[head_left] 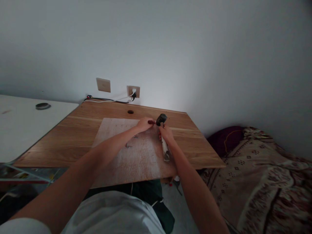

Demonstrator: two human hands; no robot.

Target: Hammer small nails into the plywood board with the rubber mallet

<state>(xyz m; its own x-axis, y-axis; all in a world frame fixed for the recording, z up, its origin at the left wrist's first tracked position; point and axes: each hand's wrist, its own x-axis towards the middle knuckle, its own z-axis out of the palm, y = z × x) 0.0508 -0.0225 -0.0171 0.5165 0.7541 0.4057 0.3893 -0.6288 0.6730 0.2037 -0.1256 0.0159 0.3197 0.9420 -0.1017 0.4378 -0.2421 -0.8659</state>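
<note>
"Where is the hammer (164,142) being held?"

"At about two o'clock from the middle of the board (136,167), its head being pointed toward twelve. Just below the head, the handle is being encircled by the fingers of the right hand (166,132), that forearm being angled toward eleven."

"And the left hand (144,124)?"

"A reddish-brown piece (151,122) is being pinched in its bent fingers, at nine o'clock from the head; exact fingertip placement cannot be told. Small metal pieces (129,146) are being borne by the board."

Resembles a room in a home, with patterned, bedding-like cloth (240,182) beyond the right edge of the wooden tabletop (192,139), and a wall socket (137,92) with plugged-in cords (112,99) above its far edge.
</note>
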